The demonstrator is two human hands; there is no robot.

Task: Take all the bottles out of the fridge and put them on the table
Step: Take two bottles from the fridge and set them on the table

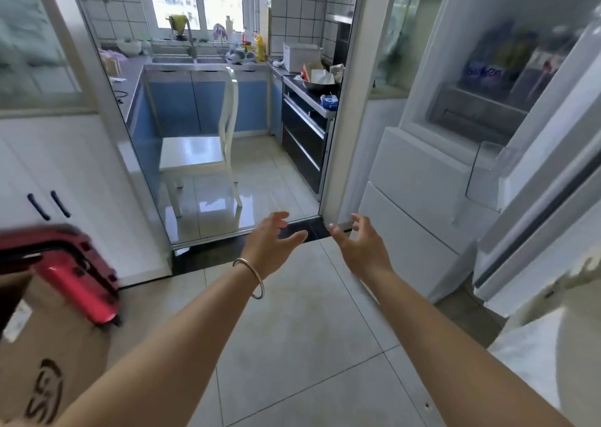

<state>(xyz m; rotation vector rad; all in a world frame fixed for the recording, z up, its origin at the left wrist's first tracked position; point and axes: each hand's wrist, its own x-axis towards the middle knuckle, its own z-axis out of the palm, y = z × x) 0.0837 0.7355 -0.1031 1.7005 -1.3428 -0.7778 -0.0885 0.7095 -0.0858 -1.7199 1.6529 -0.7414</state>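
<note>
left hand: fingers spread, holds nothing | right hand: fingers spread, holds nothing | fridge: at right, door open | bottles: blurred, on door shelf, far right | chair: far, centre

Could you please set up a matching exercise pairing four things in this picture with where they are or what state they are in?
Things:
1. white wooden chair
2. red suitcase
3. thin metal bangle
4. white fridge door

Places or states:
A. swung open, at the right of the view
B. round the left wrist
C. on the kitchen floor, before the blue cabinets
D. beside the brown cardboard box, at the lower left

Pairs: 1-C, 2-D, 3-B, 4-A

Both the left hand and the right hand are empty, with fingers spread.
</note>
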